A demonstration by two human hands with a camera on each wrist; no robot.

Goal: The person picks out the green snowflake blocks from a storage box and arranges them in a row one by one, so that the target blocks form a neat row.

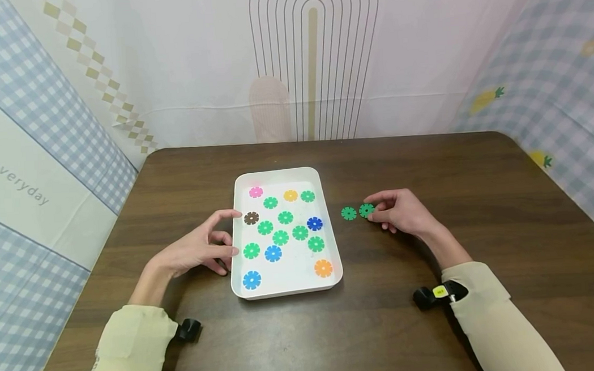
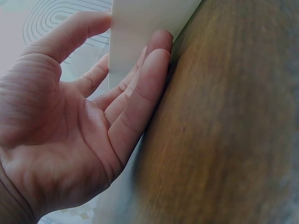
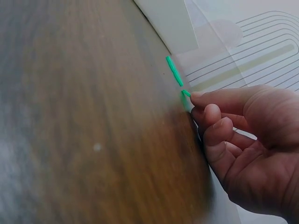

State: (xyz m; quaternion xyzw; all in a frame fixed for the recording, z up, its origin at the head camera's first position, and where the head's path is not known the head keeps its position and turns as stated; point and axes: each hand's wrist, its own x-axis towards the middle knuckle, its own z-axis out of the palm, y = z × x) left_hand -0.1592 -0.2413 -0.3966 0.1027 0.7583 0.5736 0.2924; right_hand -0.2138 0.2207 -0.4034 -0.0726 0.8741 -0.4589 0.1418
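Note:
In the head view a white tray (image 1: 293,275) stands left of centre, several coloured snowflake discs lying flat in it. Against the tray's left rim rest the thumb and a fingertip of my left hand (image 1: 197,249); in the left wrist view its extended fingers (image 2: 145,81) lie along the tray wall (image 2: 133,42). My right hand (image 1: 405,214), right of the tray, pinches a green snowflake disc (image 1: 365,209) at its edge between thumb and fingers. Seen edge-on in the right wrist view, that disc is tilted close over the table. Another green disc (image 1: 348,213) lies just left of it.
Discs in the tray are mostly green, with a pink one (image 1: 255,192), a brown one (image 1: 251,218), blue and orange ones. The dark wooden table (image 1: 388,333) carries everything. A patterned cloth (image 1: 192,55) hangs behind its far edge.

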